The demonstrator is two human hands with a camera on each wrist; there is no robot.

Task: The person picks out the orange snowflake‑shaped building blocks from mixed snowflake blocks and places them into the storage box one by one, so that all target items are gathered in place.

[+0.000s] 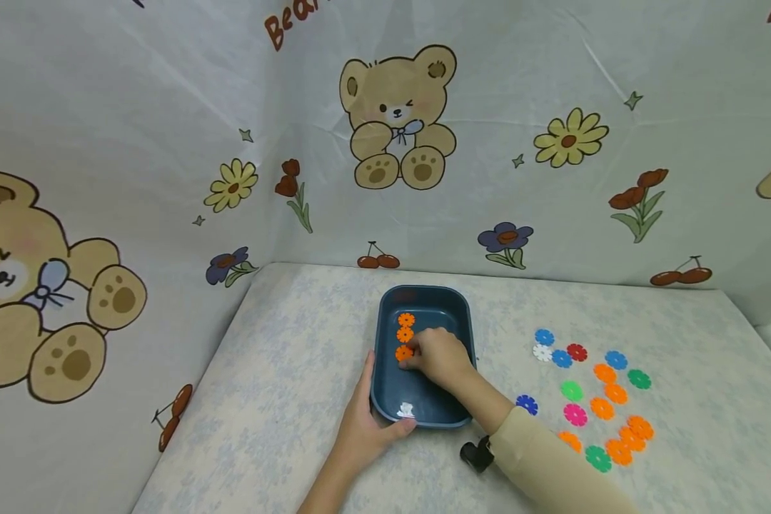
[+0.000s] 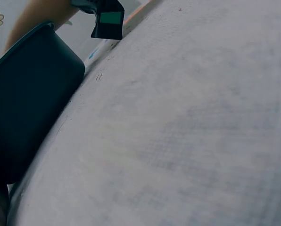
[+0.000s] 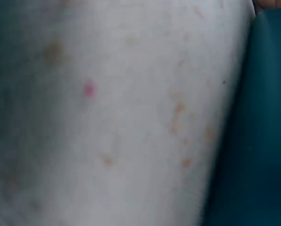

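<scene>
- Three orange flower discs (image 1: 405,335) lie in a short row inside the blue tray (image 1: 460,314), running along the tray's long axis from its far end toward the person.
- Right hand (image 1: 438,358) is inside the tray, fingers curled down onto the nearest disc of the row; it appears to pinch or press that disc, though the fingertips hide the exact contact.
- Left hand (image 1: 364,421) grips the tray's near left corner, thumb hooked over the near rim, fingers along the left outer wall. The left wrist view shows only that dark outer wall (image 2: 27,103) against the counter (image 2: 187,132).
- Tray long axis points away from the person; the orange row sits left of the tray's centre line, directly ahead of the right hand and nearer to it than to the left hand.
- One white piece (image 1: 405,410) lies at the tray's near end, just beside the left thumb and apart from the orange row.
- Loose flower discs (image 1: 600,400) in blue, white, red, green, pink and orange are spread on the counter to the right of the tray, well apart from it; a single dark blue disc (image 1: 526,405) lies between that group and the tray.
- Right wrist view is blurred; only a pale surface and a dark teal edge (image 3: 258,141) show there.
</scene>
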